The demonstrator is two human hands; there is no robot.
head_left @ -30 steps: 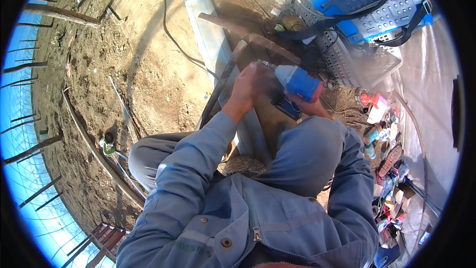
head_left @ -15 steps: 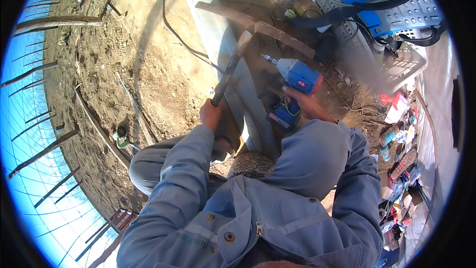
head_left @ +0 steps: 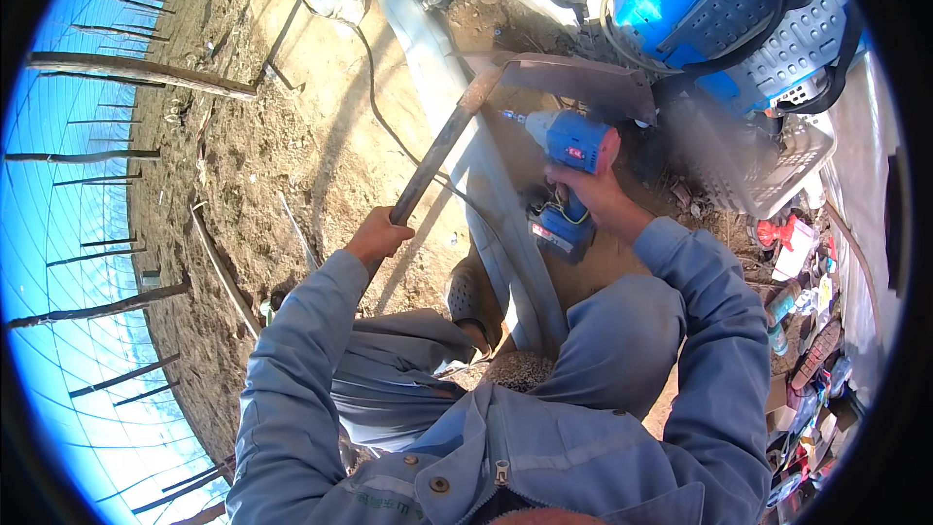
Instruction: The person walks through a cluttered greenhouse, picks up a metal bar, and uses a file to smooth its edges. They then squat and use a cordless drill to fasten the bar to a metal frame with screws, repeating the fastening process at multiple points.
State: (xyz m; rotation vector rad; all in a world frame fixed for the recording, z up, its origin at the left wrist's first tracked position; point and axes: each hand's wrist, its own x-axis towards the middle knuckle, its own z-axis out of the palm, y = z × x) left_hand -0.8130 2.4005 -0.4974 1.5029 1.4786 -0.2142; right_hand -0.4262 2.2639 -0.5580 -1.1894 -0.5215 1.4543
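The person crouches on bare soil, both sleeves of a blue-grey work jacket reaching forward from the lower edge. The left hand (head_left: 381,233) is wrapped tight around the lower end of a rusty metal bar (head_left: 439,151), which slants up and away to the right, its far tip meeting the edge of a flat rusty plate (head_left: 573,83). The right hand (head_left: 593,190) is closed around the grip of a blue cordless drill (head_left: 569,170); its battery pack hangs just below the hand, and its bit points left toward the spot where bar and plate come together. Between the two hands, running from the knees outward, lies a long pale metal rail (head_left: 486,185), with a dark cable trailing over the soil beside it.

As I judge it, the step in hand is lining up the drill: the bit appears close to the joint, but I cannot tell whether it touches. The next move likely calls for the left hand to hold the bar steady while the right presses the drill square on.

Beyond the right hand stand a blue plastic crate (head_left: 719,10) and a pale basket (head_left: 787,165); far to its right, small packages are scattered.
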